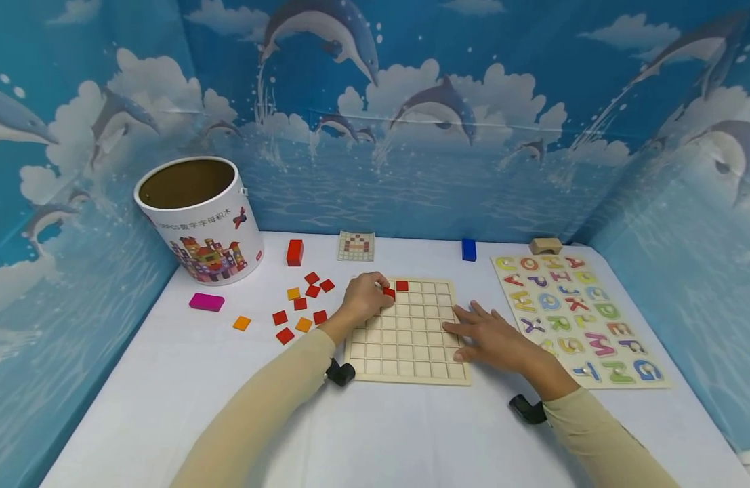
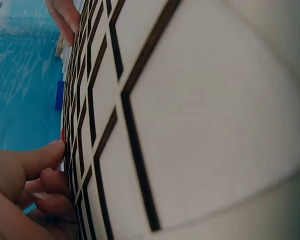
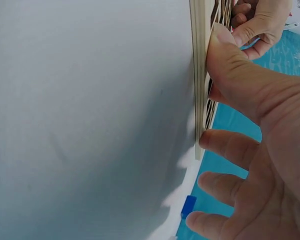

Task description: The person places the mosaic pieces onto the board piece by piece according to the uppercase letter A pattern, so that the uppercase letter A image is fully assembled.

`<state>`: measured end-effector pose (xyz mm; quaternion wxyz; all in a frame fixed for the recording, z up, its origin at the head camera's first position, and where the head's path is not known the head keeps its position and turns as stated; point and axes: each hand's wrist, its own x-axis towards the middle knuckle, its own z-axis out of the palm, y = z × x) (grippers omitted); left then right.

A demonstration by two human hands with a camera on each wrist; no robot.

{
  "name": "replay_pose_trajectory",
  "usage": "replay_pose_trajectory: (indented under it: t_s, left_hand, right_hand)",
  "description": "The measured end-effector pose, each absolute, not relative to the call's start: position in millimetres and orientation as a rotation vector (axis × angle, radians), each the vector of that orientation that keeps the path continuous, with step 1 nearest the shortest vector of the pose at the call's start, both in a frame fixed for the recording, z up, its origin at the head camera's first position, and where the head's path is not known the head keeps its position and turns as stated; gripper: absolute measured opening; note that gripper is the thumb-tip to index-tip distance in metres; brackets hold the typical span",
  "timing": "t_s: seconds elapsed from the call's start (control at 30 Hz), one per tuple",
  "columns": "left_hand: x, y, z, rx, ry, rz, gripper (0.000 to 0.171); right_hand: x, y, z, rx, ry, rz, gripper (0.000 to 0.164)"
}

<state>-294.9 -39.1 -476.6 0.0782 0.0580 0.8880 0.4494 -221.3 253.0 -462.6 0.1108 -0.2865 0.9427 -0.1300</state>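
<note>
A light wooden grid board (image 1: 411,377) lies flat on the table. One red square tile (image 1: 402,286) occupies a cell in its top row. Over the board's upper left corner, my left hand (image 1: 365,297) pinches another red square tile (image 1: 389,293) between thumb and fingers; in the left wrist view these fingertips largely hide it. My right hand (image 1: 493,339) rests at the board's right edge with its fingers spread, and in the right wrist view its thumb (image 3: 227,50) lies on the edge. Left of the board, several loose red tiles (image 1: 280,317) and orange tiles (image 1: 303,324) are scattered.
A white bucket (image 1: 222,237) stands at the back left, near a magenta block (image 1: 206,302) and a red block (image 1: 295,252). Behind the board lie a small pattern card (image 1: 356,247) and a blue block (image 1: 469,249). An alphabet board (image 1: 578,325) and wooden block (image 1: 545,245) are right.
</note>
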Motion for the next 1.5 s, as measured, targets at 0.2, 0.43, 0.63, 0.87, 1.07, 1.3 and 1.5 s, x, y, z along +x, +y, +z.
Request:
replay_pose_trajectory:
  t_s: [0.2,0.43,0.63,0.87,1.07,1.3,1.5]
  left_hand:
    - [-293.5,-37.9,-474.9,0.180,2.693,1.291,0.017]
    - [-293.6,-37.8,-476.2,0.173,2.734,1.231,0.020]
    - [-293.3,-44.1,-475.0,0.160,2.715,1.247,0.029]
    - [-305.2,-95.3,-458.0,-0.024,2.776,1.266,0.033]
    - [-319.9,-161.6,-459.7,-0.346,2.697,1.375,0.037]
    - [-321.9,-179.7,-465.8,-0.400,2.656,1.295,0.039]
    - [-320.6,-171.8,-466.3,-0.325,2.715,1.171,0.030]
  right_hand:
    - [-221.6,252.5,-461.5,-0.836,2.764,-0.399,0.064]
    - [-220.9,251.4,-460.7,-0.812,2.752,-0.406,0.065]
    - [-221.6,249.9,-459.6,-0.797,2.745,-0.410,0.065]
    - [-223.4,251.5,-459.5,-0.791,2.738,-0.391,0.065]
    - [-223.1,250.7,-460.8,-0.804,2.739,-0.403,0.064]
    - [-223.0,249.8,-460.3,-0.816,2.746,-0.394,0.063]
    - [-223.6,249.4,-460.4,-0.828,2.750,-0.387,0.064]
